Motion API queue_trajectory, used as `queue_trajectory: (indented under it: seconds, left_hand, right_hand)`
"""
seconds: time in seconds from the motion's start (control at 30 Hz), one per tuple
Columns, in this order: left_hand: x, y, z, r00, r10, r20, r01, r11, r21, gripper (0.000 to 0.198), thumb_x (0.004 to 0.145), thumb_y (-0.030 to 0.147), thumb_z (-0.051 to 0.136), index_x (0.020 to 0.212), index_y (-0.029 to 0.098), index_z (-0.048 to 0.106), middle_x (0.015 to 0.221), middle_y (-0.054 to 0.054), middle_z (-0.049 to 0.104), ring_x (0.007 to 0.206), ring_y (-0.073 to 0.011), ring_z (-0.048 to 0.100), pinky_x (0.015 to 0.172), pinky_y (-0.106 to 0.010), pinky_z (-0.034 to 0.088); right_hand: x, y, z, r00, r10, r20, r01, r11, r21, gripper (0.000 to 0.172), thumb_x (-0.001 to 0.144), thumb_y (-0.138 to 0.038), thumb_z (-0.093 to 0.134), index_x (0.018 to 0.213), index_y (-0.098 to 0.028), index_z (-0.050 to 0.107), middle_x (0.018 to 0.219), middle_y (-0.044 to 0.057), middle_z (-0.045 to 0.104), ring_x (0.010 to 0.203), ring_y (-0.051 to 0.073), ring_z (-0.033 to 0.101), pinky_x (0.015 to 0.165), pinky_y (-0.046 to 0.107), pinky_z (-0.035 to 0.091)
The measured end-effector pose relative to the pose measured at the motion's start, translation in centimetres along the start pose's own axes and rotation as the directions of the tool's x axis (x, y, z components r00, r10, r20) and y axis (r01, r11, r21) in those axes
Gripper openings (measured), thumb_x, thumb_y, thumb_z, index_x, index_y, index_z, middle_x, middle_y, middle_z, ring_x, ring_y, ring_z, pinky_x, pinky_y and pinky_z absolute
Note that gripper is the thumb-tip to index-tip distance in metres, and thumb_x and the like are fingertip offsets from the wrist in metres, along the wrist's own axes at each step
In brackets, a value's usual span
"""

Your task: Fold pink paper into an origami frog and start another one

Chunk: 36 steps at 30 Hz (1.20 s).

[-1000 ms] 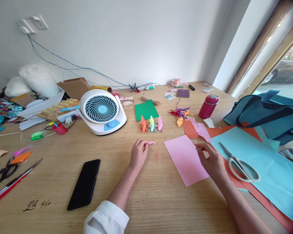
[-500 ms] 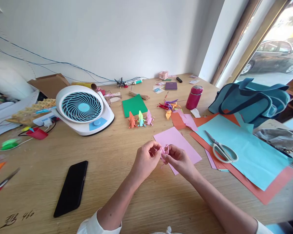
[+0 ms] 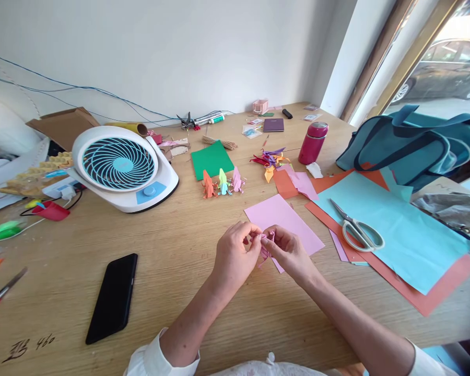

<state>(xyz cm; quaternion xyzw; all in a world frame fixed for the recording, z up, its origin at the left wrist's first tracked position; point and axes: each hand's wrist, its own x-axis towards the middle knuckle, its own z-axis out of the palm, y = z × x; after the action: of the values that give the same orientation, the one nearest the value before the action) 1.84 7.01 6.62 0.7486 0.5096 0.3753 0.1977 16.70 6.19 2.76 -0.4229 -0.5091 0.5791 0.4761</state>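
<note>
Between the fingertips of both hands is a small pink folded-paper figure (image 3: 265, 253), partly hidden by the fingers. My left hand (image 3: 237, 250) pinches its left side, and my right hand (image 3: 290, 251) pinches it from the right with thumb and fingers. Just behind them a pink paper sheet (image 3: 293, 222) lies flat on the wooden table (image 3: 172, 292). Farther back stand three folded-paper figures: an orange one (image 3: 208, 184), a light green one (image 3: 223, 183) and a pink one (image 3: 237, 180). A green paper sheet (image 3: 212, 161) lies behind these.
Scissors (image 3: 356, 230) rest on a light blue sheet (image 3: 399, 245) at right, near a teal bag (image 3: 407, 143). A red flask (image 3: 313, 143) stands behind several folded-paper pieces (image 3: 270, 159). Left are a fan (image 3: 121, 167), a black phone (image 3: 113, 297) and a craft knife (image 3: 3, 292).
My fingers have shifted slightly on the pink folded figure, and more of it shows below them. The camera view has tilted down a little.
</note>
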Motion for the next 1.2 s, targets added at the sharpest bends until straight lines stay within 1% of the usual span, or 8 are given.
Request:
queue_trajectory:
  seconds: [0.13, 0.3, 0.47, 0.53, 0.7, 0.83, 1.07, 1.2]
  left_hand:
    - [0.0, 0.1, -0.3, 0.999, -0.001, 0.052, 0.003, 0.999, -0.049, 0.015, 0.086, 0.014, 0.055, 0.078, 0.022, 0.066, 0.076, 0.000, 0.067, 0.070, -0.0141, 0.058, 0.068, -0.026, 0.044]
    - [0.2, 0.4, -0.9, 0.971, -0.152, 0.187, 0.200, 0.941, -0.274, 0.025, 0.095, 0.027, 0.048, 0.083, 0.018, 0.068, 0.081, -0.002, 0.070, 0.076, -0.0143, 0.064, 0.069, -0.023, 0.046]
    - [0.6, 0.1, -0.8, 0.948, -0.206, 0.242, 0.280, 0.902, -0.329, 0.022, 0.090, 0.026, 0.054, 0.075, 0.016, 0.064, 0.072, 0.000, 0.066, 0.068, -0.0124, 0.059, 0.064, -0.021, 0.043]
    - [0.8, -0.3, -0.6, 0.934, -0.224, 0.278, 0.321, 0.869, -0.377, 0.022, 0.089, 0.028, 0.054, 0.073, 0.015, 0.062, 0.072, 0.000, 0.065, 0.068, -0.0122, 0.058, 0.064, -0.021, 0.044]
    - [0.9, -1.5, -0.1, 0.892, -0.252, 0.375, 0.421, 0.766, -0.487, 0.021, 0.086, 0.033, 0.058, 0.077, 0.015, 0.061, 0.074, -0.001, 0.061, 0.071, -0.0131, 0.058, 0.069, -0.025, 0.047]
    - [1.1, -1.7, -0.2, 0.852, -0.252, 0.459, 0.493, 0.682, -0.540, 0.022, 0.082, 0.035, 0.065, 0.079, 0.014, 0.060, 0.076, -0.001, 0.061, 0.073, -0.0132, 0.058, 0.072, -0.026, 0.046]
    - [1.3, -1.7, -0.3, 0.829, -0.242, 0.504, 0.531, 0.623, -0.574, 0.026, 0.081, 0.038, 0.068, 0.077, 0.014, 0.059, 0.074, 0.001, 0.059, 0.072, -0.0111, 0.054, 0.071, -0.025, 0.044]
    - [1.3, -1.9, -0.3, 0.816, -0.234, 0.529, 0.552, 0.590, -0.590, 0.028, 0.078, 0.039, 0.072, 0.076, 0.014, 0.059, 0.073, 0.001, 0.059, 0.071, -0.0104, 0.055, 0.072, -0.024, 0.044]
  right_hand:
    - [0.0, -0.1, 0.2, 0.999, -0.016, -0.051, 0.018, 0.999, 0.037, 0.032, 0.084, -0.051, 0.067, 0.079, -0.021, 0.056, 0.068, -0.002, 0.057, 0.060, 0.013, 0.053, 0.054, 0.026, 0.051]
    - [-0.1, -0.4, 0.3, 0.995, 0.006, -0.098, -0.006, 1.000, -0.001, 0.030, 0.084, -0.047, 0.068, 0.080, -0.020, 0.057, 0.068, -0.002, 0.057, 0.061, 0.013, 0.055, 0.048, 0.022, 0.049]
    - [-0.4, -0.7, 0.4, 0.995, 0.021, -0.101, -0.032, 0.994, -0.108, 0.028, 0.087, -0.046, 0.064, 0.080, -0.020, 0.056, 0.066, -0.002, 0.057, 0.053, 0.011, 0.050, 0.035, 0.019, 0.035]
    - [-0.4, -0.7, 0.3, 0.996, -0.010, -0.094, -0.005, 0.987, -0.162, 0.025, 0.088, -0.044, 0.063, 0.081, -0.020, 0.057, 0.067, -0.002, 0.058, 0.054, 0.011, 0.052, 0.038, 0.020, 0.036]
    - [-0.6, -0.7, 0.3, 0.993, -0.091, -0.073, 0.070, 0.964, -0.256, 0.020, 0.089, -0.036, 0.063, 0.080, -0.019, 0.059, 0.072, 0.000, 0.062, 0.062, 0.012, 0.058, 0.054, 0.024, 0.043]
    - [-0.6, -0.9, 0.4, 0.993, -0.093, -0.073, 0.070, 0.961, -0.268, 0.019, 0.088, -0.035, 0.063, 0.078, -0.019, 0.058, 0.071, -0.001, 0.062, 0.062, 0.012, 0.056, 0.054, 0.024, 0.042]
    - [-0.6, -1.0, 0.5, 0.995, -0.067, -0.080, 0.043, 0.963, -0.266, 0.019, 0.087, -0.035, 0.062, 0.077, -0.019, 0.059, 0.070, 0.000, 0.061, 0.065, 0.013, 0.054, 0.055, 0.024, 0.046]
    - [-0.7, -0.9, 0.4, 0.996, -0.053, -0.070, 0.036, 0.972, -0.231, 0.021, 0.087, -0.038, 0.063, 0.078, -0.019, 0.058, 0.071, 0.000, 0.059, 0.066, 0.014, 0.053, 0.054, 0.025, 0.052]
